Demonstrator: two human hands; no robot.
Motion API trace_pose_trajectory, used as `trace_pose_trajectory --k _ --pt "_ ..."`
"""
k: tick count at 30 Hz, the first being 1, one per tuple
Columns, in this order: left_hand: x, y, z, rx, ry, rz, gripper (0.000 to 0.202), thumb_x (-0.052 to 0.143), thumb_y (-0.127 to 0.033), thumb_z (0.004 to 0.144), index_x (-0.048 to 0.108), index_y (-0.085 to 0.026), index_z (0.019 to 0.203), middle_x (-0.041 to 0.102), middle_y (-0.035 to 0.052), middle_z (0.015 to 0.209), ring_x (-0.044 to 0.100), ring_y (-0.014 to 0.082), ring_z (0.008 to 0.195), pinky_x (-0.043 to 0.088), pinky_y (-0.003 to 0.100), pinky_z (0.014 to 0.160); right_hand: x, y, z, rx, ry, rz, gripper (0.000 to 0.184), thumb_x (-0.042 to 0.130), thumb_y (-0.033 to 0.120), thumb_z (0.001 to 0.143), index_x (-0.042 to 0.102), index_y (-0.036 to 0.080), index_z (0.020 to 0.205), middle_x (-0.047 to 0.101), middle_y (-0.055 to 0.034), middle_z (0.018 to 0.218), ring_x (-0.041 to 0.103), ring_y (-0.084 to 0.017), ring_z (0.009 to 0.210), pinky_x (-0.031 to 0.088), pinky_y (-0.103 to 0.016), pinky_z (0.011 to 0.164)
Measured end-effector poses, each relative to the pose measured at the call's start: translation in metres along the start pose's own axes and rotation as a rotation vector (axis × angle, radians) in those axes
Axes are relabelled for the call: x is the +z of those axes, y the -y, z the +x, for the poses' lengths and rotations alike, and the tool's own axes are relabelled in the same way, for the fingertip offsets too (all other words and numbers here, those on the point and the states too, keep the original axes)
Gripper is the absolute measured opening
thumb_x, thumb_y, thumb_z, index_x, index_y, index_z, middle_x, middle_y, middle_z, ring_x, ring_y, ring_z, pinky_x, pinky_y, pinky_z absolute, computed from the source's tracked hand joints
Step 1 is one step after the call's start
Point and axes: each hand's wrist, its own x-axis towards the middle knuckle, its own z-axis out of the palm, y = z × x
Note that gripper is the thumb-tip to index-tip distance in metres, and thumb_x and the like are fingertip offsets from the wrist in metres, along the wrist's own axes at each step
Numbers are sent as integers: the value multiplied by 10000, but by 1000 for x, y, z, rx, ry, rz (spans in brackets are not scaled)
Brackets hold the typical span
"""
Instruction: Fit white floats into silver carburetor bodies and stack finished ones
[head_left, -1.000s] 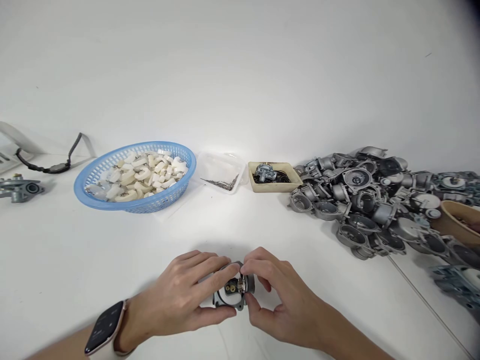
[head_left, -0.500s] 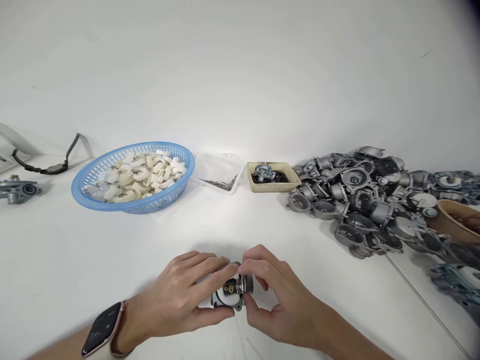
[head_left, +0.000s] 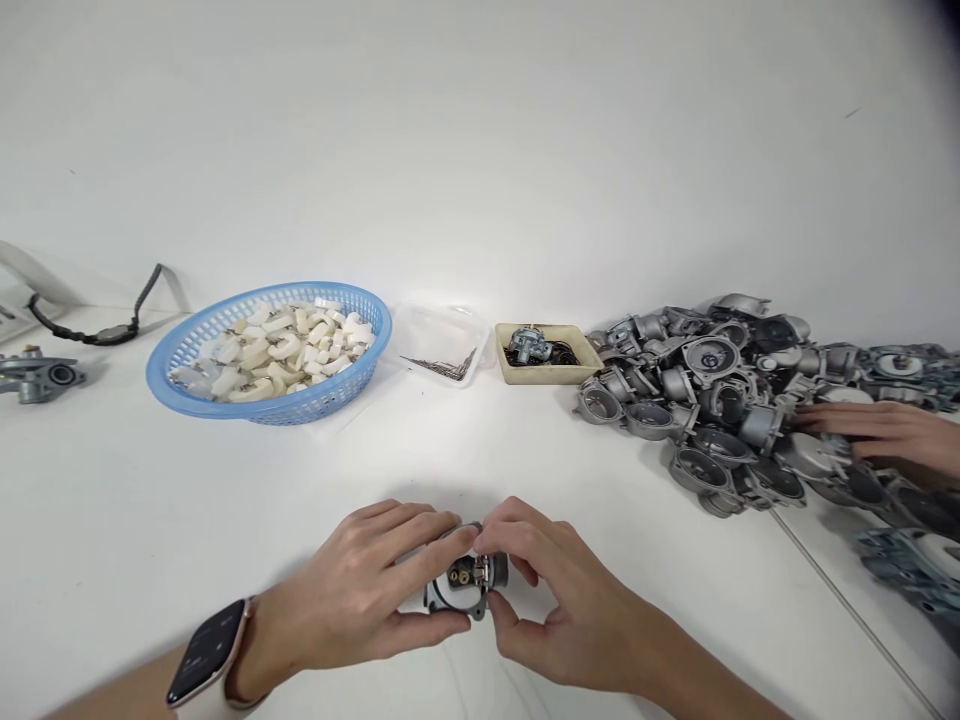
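Observation:
A small grey metal carburetor body [head_left: 463, 580] with brass fittings inside rests on the white table near its front edge. My left hand [head_left: 360, 600], a smartwatch on its wrist, wraps round its left side with thumb below and fingers over the top. My right hand [head_left: 555, 600] pinches at its right side with thumb and forefinger closed on a small part there that I cannot make out.
A blue basket [head_left: 270, 400] of white plastic pieces stands at the back left, then a clear tray of thin pins [head_left: 442, 345], a beige tray [head_left: 547, 375] and a heap of metal housings [head_left: 720, 400]. Another person's hand [head_left: 885, 430] reaches into the heap from the right.
Another person's hand has come in from the right onto the heap of housings. My own hands have stayed on the carburetor body with only slight finger shifts.

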Motion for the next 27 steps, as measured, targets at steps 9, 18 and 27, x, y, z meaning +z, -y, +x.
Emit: trace_pose_trajectory --k 9,18,27 --pt "1 1 -1 2 11 -3 507 657 -410 949 505 -141 1351 700 116 1145 682 248 1008 558 368 836 -1 1 1 -20 -19 -41 503 524 26 765 479 241 1217 570 -8 1014 468 -88 701 410 -208 648" --pt "1 2 0 2 9 -2 500 667 -419 941 521 -141 1330 702 115 1152 685 250 1004 565 373 830 0 0 0 -45 -14 -68 497 542 21 752 474 232 1197 573 -8 1011 462 -91 703 392 -210 623" --pt "3 3 -2 -3 21 1 523 678 -423 932 518 -146 1346 701 115 1157 685 252 1006 569 377 823 0 0 0 -21 -10 -54 513 553 15 756 481 238 1213 571 -6 1017 483 -93 748 386 -200 611"
